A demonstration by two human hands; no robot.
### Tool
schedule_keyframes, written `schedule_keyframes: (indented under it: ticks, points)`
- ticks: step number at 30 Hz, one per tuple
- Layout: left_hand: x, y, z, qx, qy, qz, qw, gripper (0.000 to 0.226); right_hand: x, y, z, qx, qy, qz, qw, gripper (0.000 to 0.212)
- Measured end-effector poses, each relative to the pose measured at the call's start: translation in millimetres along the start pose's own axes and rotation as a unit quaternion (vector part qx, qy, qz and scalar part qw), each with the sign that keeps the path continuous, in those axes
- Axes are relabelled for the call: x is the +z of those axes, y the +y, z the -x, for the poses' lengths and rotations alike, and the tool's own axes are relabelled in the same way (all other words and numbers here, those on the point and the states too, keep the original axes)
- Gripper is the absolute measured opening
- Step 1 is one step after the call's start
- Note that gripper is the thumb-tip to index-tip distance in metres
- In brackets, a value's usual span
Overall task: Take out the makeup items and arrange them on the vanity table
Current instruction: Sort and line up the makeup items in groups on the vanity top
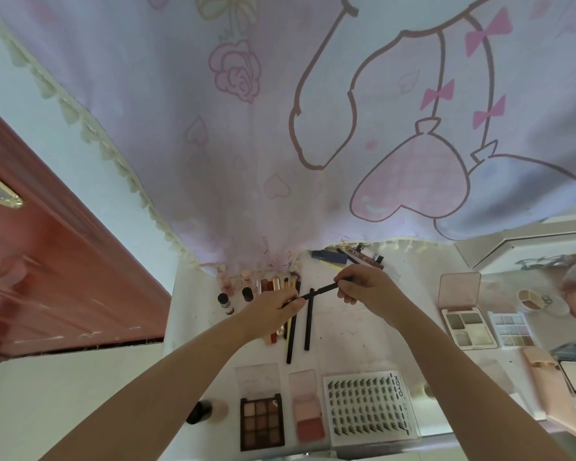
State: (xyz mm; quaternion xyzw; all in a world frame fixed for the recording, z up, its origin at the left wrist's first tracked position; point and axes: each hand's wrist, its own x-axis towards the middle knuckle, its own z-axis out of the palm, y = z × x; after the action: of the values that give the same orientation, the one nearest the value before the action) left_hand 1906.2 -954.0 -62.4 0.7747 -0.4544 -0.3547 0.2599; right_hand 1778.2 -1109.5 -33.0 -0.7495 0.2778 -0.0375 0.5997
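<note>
Head view: I judge most items arranged (palettes (262,421) bottom centre); my left hand (273,309) and right hand (363,287) pinch one black pencil (316,291), not yet placed.

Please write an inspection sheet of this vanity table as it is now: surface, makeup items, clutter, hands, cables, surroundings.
Surface: white vanity table, with small marks.
Job's things: slim black pencil held above table; black sticks and brushes in a row; brown eyeshadow palette, blush palette, lash card at the near edge; open palettes to the right.
Clutter: nothing seen.
Hands: left hand and right hand each pinch one pencil end.
Cables: nothing seen.
Surroundings: pink printed curtain behind; red door to the left.
</note>
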Motion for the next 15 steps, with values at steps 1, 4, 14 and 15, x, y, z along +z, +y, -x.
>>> schedule_keyframes:
  ticks: [1, 4, 14, 15]
  points:
    - [3.2, -0.2, 0.5, 0.0, -0.004, 0.015, 1.0, 0.024, 1.4, 0.9, -1.7, 0.004, 0.001, 0.005, 1.0, 0.013]
    - [15.1, -0.2, 1.9, -0.003, -0.002, 0.056, 0.998, 0.017, 3.3, 3.9, -5.6, 0.027, -0.007, 0.013, 1.0, 0.021]
    - [58.0, -19.3, -15.7, -0.131, 0.15, 0.089, 0.976, 0.023, -3.2, 49.2, -14.4, 0.119, 0.044, 0.041, 0.991, 0.032]
    - [59.3, -21.1, -18.4, -0.159, 0.146, 0.104, 0.971, 0.02, -6.4, 54.7, -15.6, 0.133, 0.049, 0.054, 0.988, 0.03]
